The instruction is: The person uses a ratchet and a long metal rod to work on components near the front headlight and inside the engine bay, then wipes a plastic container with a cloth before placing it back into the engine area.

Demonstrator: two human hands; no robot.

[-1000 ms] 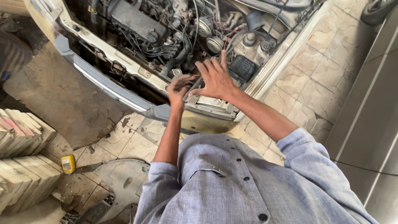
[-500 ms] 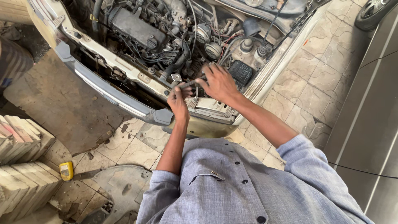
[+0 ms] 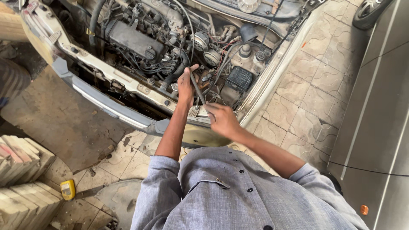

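While seemingly gripping cable [image 3: 197, 87], both hands [image 3: 185, 86].

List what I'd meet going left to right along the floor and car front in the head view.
Stacked tiles → yellow tool → left hand → thin hose held in both hands → right hand → black box → grey metal door.

Bright, even daylight falls on the engine bay [image 3: 170, 47]; deep shadow lies between its parts. The picture is sharp, with wide-angle bending toward the edges around it.
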